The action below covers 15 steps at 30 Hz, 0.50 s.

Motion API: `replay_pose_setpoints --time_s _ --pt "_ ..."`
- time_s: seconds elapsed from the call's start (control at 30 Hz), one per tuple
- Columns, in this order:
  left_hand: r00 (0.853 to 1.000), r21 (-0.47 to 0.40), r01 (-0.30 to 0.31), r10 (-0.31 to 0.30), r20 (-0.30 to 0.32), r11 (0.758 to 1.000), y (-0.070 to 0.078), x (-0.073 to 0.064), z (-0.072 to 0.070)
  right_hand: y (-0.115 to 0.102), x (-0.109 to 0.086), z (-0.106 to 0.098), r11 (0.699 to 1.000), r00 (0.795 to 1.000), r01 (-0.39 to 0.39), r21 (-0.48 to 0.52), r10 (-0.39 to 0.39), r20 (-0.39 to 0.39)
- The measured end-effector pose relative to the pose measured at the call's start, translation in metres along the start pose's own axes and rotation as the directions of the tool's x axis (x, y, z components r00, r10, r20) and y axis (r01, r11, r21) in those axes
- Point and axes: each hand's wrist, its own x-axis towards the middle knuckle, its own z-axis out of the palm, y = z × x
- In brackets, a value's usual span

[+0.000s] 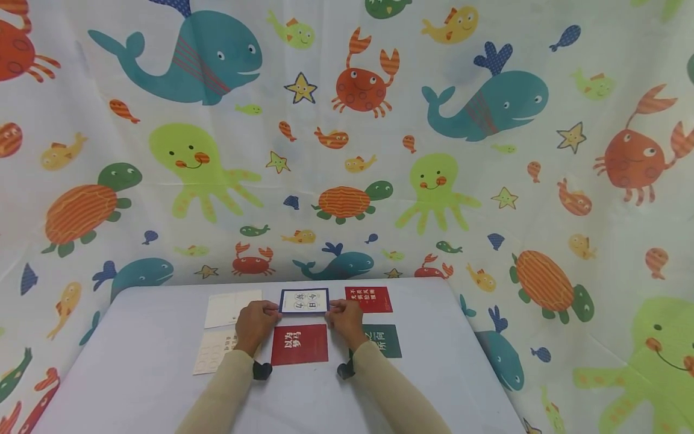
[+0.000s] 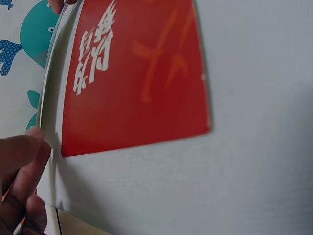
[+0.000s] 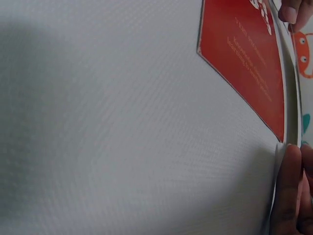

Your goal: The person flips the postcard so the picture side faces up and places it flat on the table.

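A thin white booklet with a dark blue border (image 1: 305,301) and large characters is held near the far middle of the table. My left hand (image 1: 255,325) pinches its left edge between thumb and fingers. On the opposite edge, my right hand (image 1: 348,320) has a similar pinch. Both wrist views show the booklet nearly edge-on, its strip (image 2: 47,88) slightly bowed and tilted up from the table. Directly in front of it lies a red booklet (image 1: 311,352) with white lettering, flat between the two forearms.
Two cream booklets (image 1: 221,310) lie at the left, the nearer partly behind my left hand. On the right are another red booklet (image 1: 374,299) and a green one (image 1: 387,343), partly covered by my right arm. A sea-animal curtain (image 1: 341,157) hangs behind the white table (image 1: 434,361).
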Motion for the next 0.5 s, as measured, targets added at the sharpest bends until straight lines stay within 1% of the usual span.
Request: replay_pose_setpoints --time_s 0.13,0.33,0.5 --pt "1.0 0.008 -0.003 0.003 0.008 1.0 0.0019 -0.0017 -0.0007 0.0 -0.0009 0.0005 1.0 1.0 0.002 -0.028 -0.002 -0.006" --pt "1.0 0.023 -0.024 0.024 0.013 0.999 0.0022 -0.0046 -0.0011 0.0002 -0.0034 -0.0001 0.999 0.999 0.033 -0.041 -0.034 -0.008" --pt "1.0 0.035 -0.01 0.01 0.012 0.999 -0.0001 -0.005 -0.0012 0.0027 -0.0046 0.0005 0.998 0.999 0.041 -0.052 -0.042 -0.016"
